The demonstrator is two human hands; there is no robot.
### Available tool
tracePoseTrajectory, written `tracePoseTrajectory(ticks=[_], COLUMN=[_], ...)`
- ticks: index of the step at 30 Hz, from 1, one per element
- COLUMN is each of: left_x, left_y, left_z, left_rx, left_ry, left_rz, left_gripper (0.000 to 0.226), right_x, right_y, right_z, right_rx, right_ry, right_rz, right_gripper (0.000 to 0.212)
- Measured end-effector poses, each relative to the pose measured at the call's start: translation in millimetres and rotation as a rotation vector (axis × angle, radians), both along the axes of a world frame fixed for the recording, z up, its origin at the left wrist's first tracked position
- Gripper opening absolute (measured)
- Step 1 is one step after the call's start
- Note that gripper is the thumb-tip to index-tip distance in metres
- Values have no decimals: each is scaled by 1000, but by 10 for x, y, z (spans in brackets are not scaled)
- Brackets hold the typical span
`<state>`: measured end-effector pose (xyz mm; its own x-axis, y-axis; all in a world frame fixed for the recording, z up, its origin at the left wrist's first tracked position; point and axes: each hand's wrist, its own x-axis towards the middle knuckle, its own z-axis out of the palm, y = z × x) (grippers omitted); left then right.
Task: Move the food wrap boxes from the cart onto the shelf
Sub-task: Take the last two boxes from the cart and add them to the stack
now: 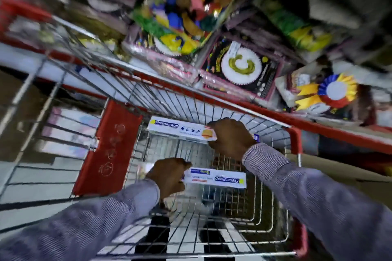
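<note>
Both hands are down inside the cart (212, 99), and I see each one closed around a box. My right hand (231, 139) grips the right end of the far box (180, 130), which lies level toward the cart's front wall, its blue brand lettering facing me the right way up. My left hand (169, 176) is wrapped around the left end of the near box (218, 178), which sits closer to the cart's handle side with its lettering upside down to me. The two boxes are apart, roughly parallel, and I can't tell whether either rests on the cart's wire floor or hangs clear of it.

Each box is a long, slim white carton with square ends and smooth printed card. The cart is a shiny wire grid with red plastic corners and a red panel (108, 150) on its left side. Beyond its front edge runs the shelf (318, 125), red-edged and crowded with film-wrapped, bright party goods. Ribbed grey sleeves cover both forearms.
</note>
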<state>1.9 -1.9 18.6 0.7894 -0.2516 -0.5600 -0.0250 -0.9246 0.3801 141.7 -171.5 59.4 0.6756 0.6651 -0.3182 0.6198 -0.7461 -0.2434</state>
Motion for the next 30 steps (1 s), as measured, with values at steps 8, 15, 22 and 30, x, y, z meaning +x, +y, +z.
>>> tracePoseTrajectory(ticks=[8,15,22,30], left_x=[574,1101,1604,2126], left_y=[325,347,294,178], left_z=[2185,3878,4731,5065], left_rx=[151,150,111,65], left_ry=[-348,-594,-707,-691], left_rz=[33,51,95,33], left_gripper=[64,56,58,55], right_x=[573,786,1216,1889], right_y=[230,123,-57,-96], right_z=[2160,3855,4626,4778], right_rx=[151,142,163,201], right_ry=[-122,-311,-409,-360], right_rz=[63,83,-6,-113], right_gripper=[37,42,47,46])
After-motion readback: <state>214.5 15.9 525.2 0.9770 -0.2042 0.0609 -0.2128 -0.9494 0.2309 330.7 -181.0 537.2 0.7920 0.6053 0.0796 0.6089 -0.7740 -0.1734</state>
